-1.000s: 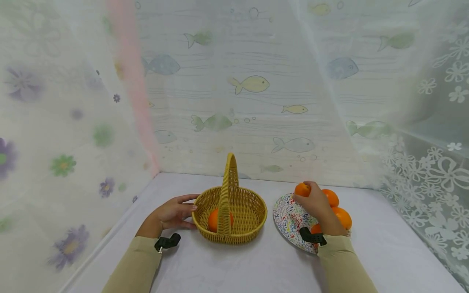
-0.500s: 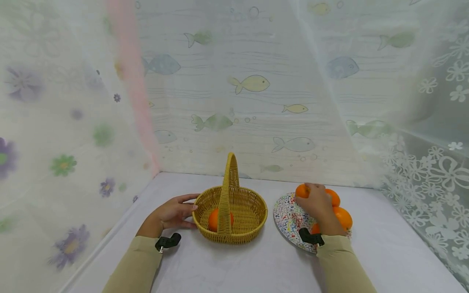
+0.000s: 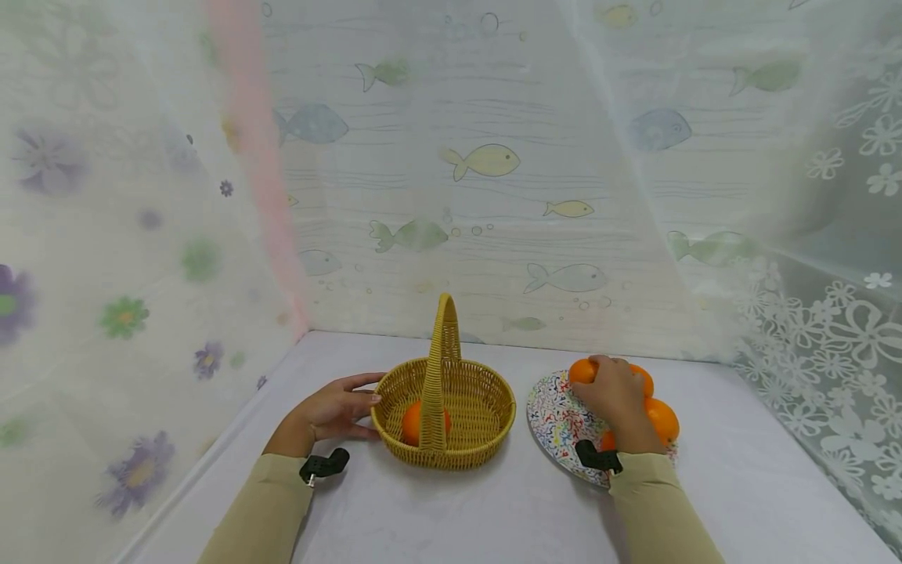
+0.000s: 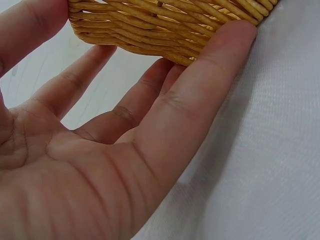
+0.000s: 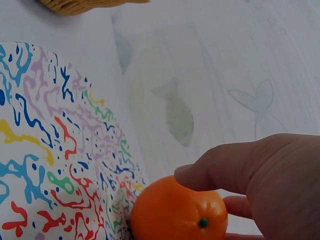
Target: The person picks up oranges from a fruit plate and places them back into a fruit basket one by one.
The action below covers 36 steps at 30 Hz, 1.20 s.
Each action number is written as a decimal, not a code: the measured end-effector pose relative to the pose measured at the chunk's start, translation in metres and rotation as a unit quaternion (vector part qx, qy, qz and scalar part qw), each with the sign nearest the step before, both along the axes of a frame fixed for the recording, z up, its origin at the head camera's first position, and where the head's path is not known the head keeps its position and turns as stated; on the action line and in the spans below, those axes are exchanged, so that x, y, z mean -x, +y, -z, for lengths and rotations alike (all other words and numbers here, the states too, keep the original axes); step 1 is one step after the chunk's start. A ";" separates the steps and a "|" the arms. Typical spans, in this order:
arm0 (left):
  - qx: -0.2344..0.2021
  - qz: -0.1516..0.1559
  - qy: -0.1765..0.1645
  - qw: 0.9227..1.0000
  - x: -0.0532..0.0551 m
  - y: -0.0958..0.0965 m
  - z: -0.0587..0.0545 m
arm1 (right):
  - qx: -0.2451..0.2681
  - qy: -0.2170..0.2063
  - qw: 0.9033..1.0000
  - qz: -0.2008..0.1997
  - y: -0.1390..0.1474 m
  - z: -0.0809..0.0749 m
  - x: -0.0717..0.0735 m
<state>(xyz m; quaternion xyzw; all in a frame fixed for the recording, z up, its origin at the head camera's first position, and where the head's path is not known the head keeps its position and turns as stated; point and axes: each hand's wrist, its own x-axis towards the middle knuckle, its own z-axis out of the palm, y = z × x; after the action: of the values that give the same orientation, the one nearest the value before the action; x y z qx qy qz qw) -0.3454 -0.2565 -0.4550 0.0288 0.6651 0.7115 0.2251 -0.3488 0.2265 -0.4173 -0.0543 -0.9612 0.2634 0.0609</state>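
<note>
My left hand (image 3: 337,411) stands at the left side of a yellow wicker basket (image 3: 479,454), fingers spread. In the left wrist view, its fairly straight fingers (image 4: 200,90) touch the woven wall from rim to base. One orange (image 3: 412,423) lies in the basket, partly behind the handle (image 3: 431,376). At the far edge of the colour-speckled plate (image 3: 553,423), my right hand (image 3: 615,395) pinches an orange (image 5: 172,212). Its thumb (image 5: 215,170) lies on the fruit's upper side in the right wrist view, other fingers behind; a green stem spot shows.
Several more oranges, one of them (image 3: 662,421) at the right, sit on the plate, partly hidden by my right hand and wrist. A white cloth (image 3: 451,517) covers the table. Fish-printed curtain (image 3: 493,258) hangs behind, with patterned sheets at both sides.
My right hand and the orange in it have come down slightly, and the hand covers more of the orange behind it. The left hand and basket show hardly any movement.
</note>
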 end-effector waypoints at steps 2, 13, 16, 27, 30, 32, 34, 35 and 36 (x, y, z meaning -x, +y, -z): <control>0.000 0.002 0.001 1.000 -0.001 0.001 -0.001 | 0.003 0.000 1.000 -0.004 0.000 0.000 0.001; 0.003 0.002 -0.002 1.000 -0.001 0.000 -0.002 | 0.028 -0.003 1.000 -0.004 -0.001 0.001 -0.002; 0.004 0.002 -0.003 1.000 -0.001 -0.001 -0.001 | 0.036 -0.006 0.999 -0.010 0.000 0.001 -0.002; -0.001 0.006 -0.001 1.000 0.000 0.001 -0.001 | 0.038 -0.022 0.999 -0.029 0.000 0.001 0.001; 0.000 0.006 0.000 1.000 0.001 0.001 -0.001 | 0.033 -0.025 0.999 -0.034 0.001 0.001 0.000; 0.002 0.006 0.000 1.000 0.000 0.000 -0.001 | 0.030 -0.024 0.999 -0.037 0.000 0.001 0.000; 0.004 0.006 0.001 1.000 0.000 0.000 0.000 | 0.029 -0.025 0.998 -0.040 0.000 0.001 0.000; 0.005 0.005 0.000 1.000 0.000 0.000 0.000 | 0.028 -0.024 0.998 -0.041 -0.001 0.001 0.000; 0.005 0.005 0.000 1.000 0.000 0.000 0.000 | 0.028 -0.024 0.998 -0.043 -0.001 0.001 0.000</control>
<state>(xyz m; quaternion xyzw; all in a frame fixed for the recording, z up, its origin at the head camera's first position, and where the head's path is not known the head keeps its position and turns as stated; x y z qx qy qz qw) -0.3456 -0.2570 -0.4551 0.0315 0.6683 0.7072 0.2286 -0.3488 0.2256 -0.4188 -0.0205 -0.9561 0.2913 0.0246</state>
